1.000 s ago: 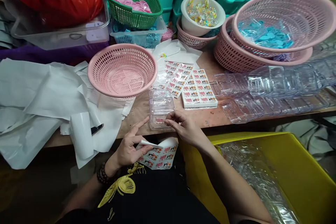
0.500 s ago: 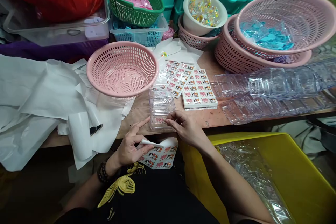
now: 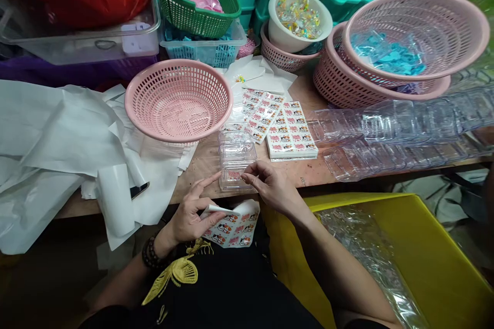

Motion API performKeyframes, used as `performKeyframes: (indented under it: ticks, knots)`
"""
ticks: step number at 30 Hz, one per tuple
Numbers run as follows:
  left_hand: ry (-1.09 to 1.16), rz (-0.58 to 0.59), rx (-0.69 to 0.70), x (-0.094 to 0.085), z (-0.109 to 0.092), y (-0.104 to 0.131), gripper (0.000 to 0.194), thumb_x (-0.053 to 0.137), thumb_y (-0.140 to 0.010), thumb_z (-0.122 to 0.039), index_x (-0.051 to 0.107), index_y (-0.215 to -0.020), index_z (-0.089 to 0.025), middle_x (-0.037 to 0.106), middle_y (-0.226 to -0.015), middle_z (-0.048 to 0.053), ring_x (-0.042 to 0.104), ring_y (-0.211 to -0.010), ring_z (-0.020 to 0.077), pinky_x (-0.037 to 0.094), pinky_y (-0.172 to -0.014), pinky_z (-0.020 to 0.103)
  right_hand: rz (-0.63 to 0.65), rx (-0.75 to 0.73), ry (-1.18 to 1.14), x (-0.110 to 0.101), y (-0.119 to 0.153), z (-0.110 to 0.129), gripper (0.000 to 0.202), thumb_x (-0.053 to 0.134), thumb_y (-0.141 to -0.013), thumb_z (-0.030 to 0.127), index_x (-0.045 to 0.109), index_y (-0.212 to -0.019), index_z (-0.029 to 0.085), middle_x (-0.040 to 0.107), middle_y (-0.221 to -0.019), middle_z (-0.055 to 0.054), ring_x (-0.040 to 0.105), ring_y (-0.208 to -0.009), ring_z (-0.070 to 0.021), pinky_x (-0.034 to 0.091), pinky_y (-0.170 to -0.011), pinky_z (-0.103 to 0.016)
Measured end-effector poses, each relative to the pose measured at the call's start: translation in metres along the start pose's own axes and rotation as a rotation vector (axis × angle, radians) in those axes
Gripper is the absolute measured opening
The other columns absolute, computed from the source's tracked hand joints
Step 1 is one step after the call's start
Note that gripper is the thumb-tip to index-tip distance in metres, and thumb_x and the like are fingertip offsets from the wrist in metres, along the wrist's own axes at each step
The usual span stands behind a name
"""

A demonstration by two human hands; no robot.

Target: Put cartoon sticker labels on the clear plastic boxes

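Note:
My left hand is closed on a folded sheet of stickers with cats and pink lettering, just below the table edge. Its index finger stretches to the left side of a clear plastic case. My right hand pinches thumb and index finger at the right end of a small pink-lettered sticker, over the front of that case. The fingertips cover part of the sticker. Behind it, more clear cases lie in a row.
A stack of sticker sheets lies behind my right hand. At left are a pink basket and white backing paper. Rows of clear cases and stacked pink baskets fill the right. A yellow bin stands below the table edge.
Both hands hold nearly the same pose on the sheet and at the case. The view has shifted very slightly.

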State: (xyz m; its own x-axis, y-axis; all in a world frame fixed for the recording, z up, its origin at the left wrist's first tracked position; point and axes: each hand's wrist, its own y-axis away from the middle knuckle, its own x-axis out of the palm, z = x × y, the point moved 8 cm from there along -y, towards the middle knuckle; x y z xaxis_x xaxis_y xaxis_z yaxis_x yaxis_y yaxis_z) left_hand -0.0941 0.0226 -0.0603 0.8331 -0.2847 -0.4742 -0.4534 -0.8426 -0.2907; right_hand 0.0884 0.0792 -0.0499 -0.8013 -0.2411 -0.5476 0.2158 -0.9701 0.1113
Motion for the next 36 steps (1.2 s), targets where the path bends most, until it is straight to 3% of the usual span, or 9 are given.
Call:
performKeyframes:
  ticks: [7,14,17,23,28,31,34,36]
  knots:
    - [-0.146,-0.012,0.14,-0.001,-0.016,-0.008,0.012,0.068,-0.089,-0.022,0.074,-0.079,-0.017,0.051,-0.15,0.017,0.046,-0.138,0.0321,0.041,-0.112,0.048,-0.011,-0.014,0.01,0.0,-0.002,0.001,0.021,0.057,-0.089,0.034,0.055,-0.074,0.021,0.058,-0.067,0.002,0.048,-0.06,-0.0124,0.038,-0.058,-0.025]
    - [-0.395,0.147,0.278,0.019,-0.021,-0.023,0.016,0.069,-0.088,-0.024,0.069,-0.073,-0.019,0.051,-0.152,0.008,0.025,-0.152,0.0364,0.019,-0.123,0.061,-0.057,-0.041,0.102,0.001,0.0,0.002,0.019,0.057,-0.09,0.032,0.055,-0.074,0.022,0.059,-0.066,0.001,0.05,-0.058,-0.0128,0.037,-0.054,-0.025]
    - [-0.408,0.179,0.299,0.025,-0.015,-0.026,0.011,0.069,-0.088,-0.023,0.071,-0.078,-0.018,0.05,-0.153,0.009,0.028,-0.151,0.036,0.026,-0.122,0.059,-0.072,-0.044,0.164,0.002,-0.001,0.002,0.017,0.057,-0.09,0.028,0.055,-0.074,0.022,0.061,-0.066,0.0,0.053,-0.057,-0.0134,0.039,-0.054,-0.025]
    - [-0.367,0.122,0.307,0.025,-0.01,-0.029,0.013,0.067,-0.089,-0.019,0.07,-0.077,-0.016,0.057,-0.147,0.013,0.036,-0.147,0.0339,0.038,-0.119,0.054,-0.125,-0.048,0.38,0.008,0.004,0.003,0.011,0.056,-0.094,0.028,0.059,-0.087,0.02,0.07,-0.075,-0.004,0.065,-0.067,-0.0186,0.044,-0.06,-0.027]
    - [-0.349,0.128,0.303,0.027,-0.008,-0.03,0.01,0.066,-0.089,-0.016,0.07,-0.08,-0.015,0.058,-0.145,0.014,0.034,-0.148,0.0336,0.044,-0.115,0.051,-0.193,-0.001,0.522,0.014,0.011,0.002,0.024,0.048,-0.099,0.037,0.059,-0.103,0.016,0.071,-0.075,-0.008,0.068,-0.064,-0.0228,0.041,-0.053,-0.028]
    - [-0.33,0.134,0.296,0.025,-0.009,-0.033,0.012,0.064,-0.089,-0.015,0.07,-0.079,-0.015,0.057,-0.146,0.014,0.035,-0.148,0.0336,0.045,-0.115,0.05,-0.32,0.042,0.526,-0.001,0.018,-0.002,0.04,0.05,-0.097,0.049,0.057,-0.113,0.013,0.066,-0.065,-0.005,0.066,-0.058,-0.0238,0.039,-0.049,-0.029]
    - [-0.265,0.137,0.302,0.02,-0.016,-0.035,0.014,0.065,-0.09,-0.016,0.071,-0.078,-0.015,0.057,-0.145,0.017,0.037,-0.147,0.0338,0.042,-0.116,0.051,-0.496,0.067,0.372,-0.029,0.035,-0.004,0.047,0.057,-0.091,0.058,0.056,-0.11,0.014,0.058,-0.059,0.001,0.059,-0.051,-0.0189,0.042,-0.051,-0.028]
    - [-0.189,0.103,0.288,0.013,-0.021,-0.035,0.012,0.065,-0.09,-0.017,0.073,-0.08,-0.015,0.058,-0.144,0.017,0.039,-0.146,0.0338,0.04,-0.117,0.053,-0.473,0.008,0.19,-0.036,0.047,-0.001,0.042,0.065,-0.087,0.056,0.058,-0.105,0.018,0.062,-0.07,-0.001,0.061,-0.06,-0.0166,0.049,-0.059,-0.028]
